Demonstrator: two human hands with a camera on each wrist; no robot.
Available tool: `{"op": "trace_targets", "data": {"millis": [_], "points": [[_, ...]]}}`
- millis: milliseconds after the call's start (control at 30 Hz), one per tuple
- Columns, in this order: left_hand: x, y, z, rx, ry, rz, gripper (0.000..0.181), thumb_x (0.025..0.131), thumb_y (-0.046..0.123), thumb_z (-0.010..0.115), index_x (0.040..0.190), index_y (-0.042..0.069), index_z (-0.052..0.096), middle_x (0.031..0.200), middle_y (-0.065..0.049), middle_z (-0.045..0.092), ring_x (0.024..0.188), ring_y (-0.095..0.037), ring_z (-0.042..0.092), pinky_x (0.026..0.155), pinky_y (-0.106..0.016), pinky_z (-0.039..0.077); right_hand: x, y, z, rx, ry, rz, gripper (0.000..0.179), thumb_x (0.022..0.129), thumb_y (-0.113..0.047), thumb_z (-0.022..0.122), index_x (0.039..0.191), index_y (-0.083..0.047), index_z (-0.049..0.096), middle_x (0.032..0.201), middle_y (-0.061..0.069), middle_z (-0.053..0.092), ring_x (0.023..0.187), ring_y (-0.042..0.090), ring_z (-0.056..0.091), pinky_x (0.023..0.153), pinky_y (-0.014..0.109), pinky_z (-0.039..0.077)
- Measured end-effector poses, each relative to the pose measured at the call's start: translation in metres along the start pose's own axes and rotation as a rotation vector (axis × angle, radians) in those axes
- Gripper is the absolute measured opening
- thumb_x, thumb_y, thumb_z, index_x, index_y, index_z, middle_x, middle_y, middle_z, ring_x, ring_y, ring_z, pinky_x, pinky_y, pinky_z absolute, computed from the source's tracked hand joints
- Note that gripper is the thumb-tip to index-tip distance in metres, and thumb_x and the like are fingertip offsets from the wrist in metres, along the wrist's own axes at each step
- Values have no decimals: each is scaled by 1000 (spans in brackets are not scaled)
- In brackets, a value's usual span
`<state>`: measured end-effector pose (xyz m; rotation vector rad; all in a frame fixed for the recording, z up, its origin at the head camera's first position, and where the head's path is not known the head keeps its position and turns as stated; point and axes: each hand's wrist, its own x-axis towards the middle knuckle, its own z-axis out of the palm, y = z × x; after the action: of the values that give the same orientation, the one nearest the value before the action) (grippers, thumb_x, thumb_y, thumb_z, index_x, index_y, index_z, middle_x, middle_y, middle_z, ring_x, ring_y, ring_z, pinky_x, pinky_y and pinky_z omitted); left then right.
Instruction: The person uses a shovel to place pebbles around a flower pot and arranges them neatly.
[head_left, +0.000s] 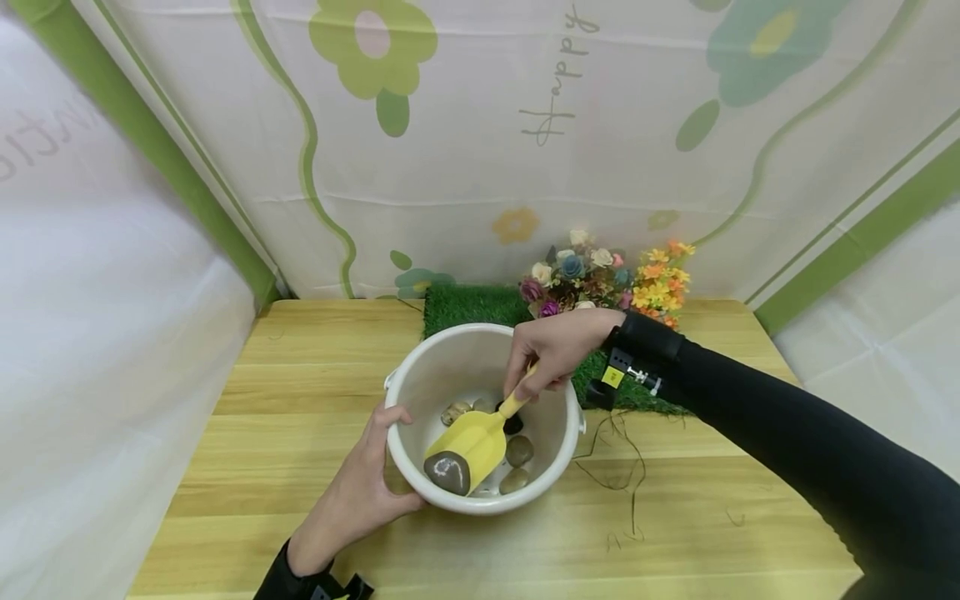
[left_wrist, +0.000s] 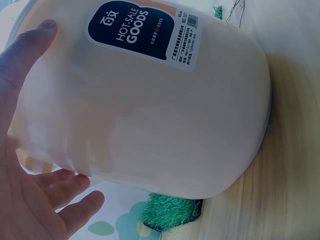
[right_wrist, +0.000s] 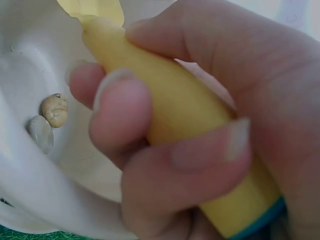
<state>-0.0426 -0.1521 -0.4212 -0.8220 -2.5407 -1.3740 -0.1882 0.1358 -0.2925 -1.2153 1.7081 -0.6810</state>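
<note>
A white bucket [head_left: 489, 505] stands on the wooden table, its labelled wall [left_wrist: 170, 120] filling the left wrist view. My left hand [head_left: 360, 487] holds its left side, a finger hooked over the rim and the thumb against the outer wall. Inside the bucket, my right hand [head_left: 555, 346] grips the handle [right_wrist: 170, 100] of a yellow toy shovel [head_left: 476, 442], tilted blade down. A shiny grey stone [head_left: 448, 472] lies at the blade's front end. On the bucket floor are a brown stone [head_left: 519, 451], a tan stone [head_left: 514, 481], a mottled stone [right_wrist: 55, 110] and a black stone [head_left: 513, 424].
Behind the bucket lies a green artificial grass mat [head_left: 472, 304]. Multicoloured artificial flowers [head_left: 573, 271] and yellow-orange ones [head_left: 660, 279] stand on it. Thin dark strands [head_left: 633, 467] lie on the table [head_left: 300, 417] to the right. Printed white cloth [head_left: 465, 167] hangs around the table.
</note>
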Motion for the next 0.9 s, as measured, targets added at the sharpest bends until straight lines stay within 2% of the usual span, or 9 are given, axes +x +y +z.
{"op": "trace_targets", "data": {"millis": [300,467,667,900], "points": [[-2,-2,0,4,-6,-18,84,61,47,81,122,19,31,149,-6,18,125,-30,36,86,-43,45,4,3,0,-28,4,-24,21,93,-17,54,109,-17,67,72,3,64,45,19,42,45,27,38],[-1,-2,0,3,1,-7,83,61,47,80,122,19,31,149,-6,19,125,-30,36,86,-44,45,-2,3,0,-11,30,4,21,92,-19,55,110,-21,68,66,10,61,44,20,41,44,26,37],[0,-1,0,14,5,4,82,62,47,80,122,19,31,148,-6,22,125,-28,36,87,-45,44,-17,6,-2,-16,82,0,22,93,-20,53,110,-22,67,78,8,66,45,19,44,42,27,39],[0,-1,-1,23,4,6,83,62,47,80,121,13,33,146,-7,25,125,-26,34,88,-44,43,-44,12,-3,-19,181,-7,24,93,-22,53,114,-23,65,70,1,63,43,20,43,41,29,40]]}}
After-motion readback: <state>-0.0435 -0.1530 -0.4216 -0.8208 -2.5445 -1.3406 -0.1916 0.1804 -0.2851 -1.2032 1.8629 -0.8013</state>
